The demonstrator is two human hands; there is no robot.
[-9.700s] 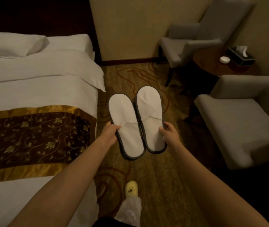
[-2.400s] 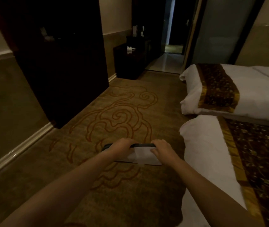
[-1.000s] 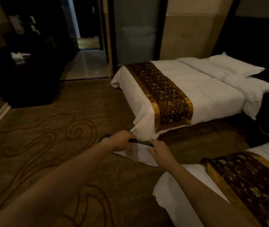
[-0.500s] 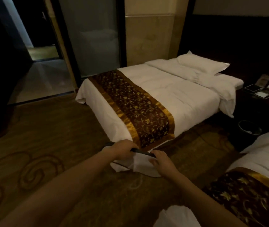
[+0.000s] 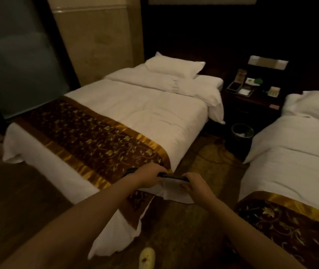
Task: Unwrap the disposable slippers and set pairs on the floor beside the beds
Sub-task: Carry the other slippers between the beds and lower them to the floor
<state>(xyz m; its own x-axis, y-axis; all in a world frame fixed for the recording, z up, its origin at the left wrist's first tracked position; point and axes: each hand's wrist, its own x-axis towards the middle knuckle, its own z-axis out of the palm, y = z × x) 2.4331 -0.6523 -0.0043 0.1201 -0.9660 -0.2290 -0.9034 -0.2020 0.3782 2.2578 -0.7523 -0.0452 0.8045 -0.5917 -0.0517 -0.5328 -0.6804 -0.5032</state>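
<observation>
Had both hands out front, left hand and right hand, each with a closed grip on the white slippers, held edge-on by the dark trim. Hung in the air over the carpet, right at the foot corner of the left bed, partly overlapping its brown and gold runner. Couldn't tell how many slippers, hands covered most of them.

Second bed sat on the right with the same kind of runner. Narrow aisle of carpet between the two. Far end of that aisle blocked by a dark bin with something pale inside, and behind it a dark nightstand cluttered with small cards and trays, too blurry to read. Yellowish shoe poked in at the bottom edge. Pillow up top of the left bed.
</observation>
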